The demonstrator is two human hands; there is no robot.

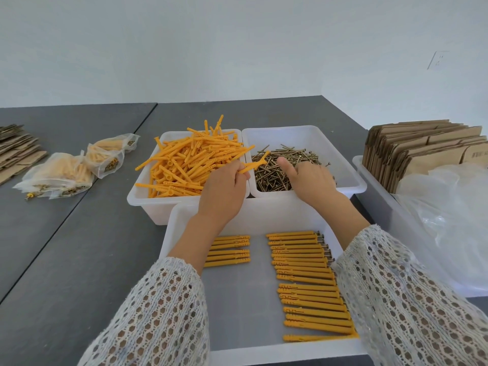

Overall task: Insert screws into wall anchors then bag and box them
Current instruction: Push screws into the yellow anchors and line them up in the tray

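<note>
A white bin (137, 199) at centre left is heaped with loose yellow wall anchors (184, 159). Beside it on the right, a second white bin (353, 178) holds brass screws (274, 167). My left hand (224, 191) is closed on one yellow anchor (250, 166) that pokes out over the edge between the two bins. My right hand (309, 180) reaches palm-down into the screw pile, thumb out; its fingertips are hidden among the screws. Nearest me, a white tray (174, 233) carries two rows of assembled anchors (306, 276) with screw heads showing at their right ends.
Filled clear bags of anchors (63, 170) lie on the grey table (52, 260) at left, beside flat cardboard (15, 151). At right, a white bin (369, 178) holds folded cardboard boxes (422, 146) and empty clear plastic bags (454, 212).
</note>
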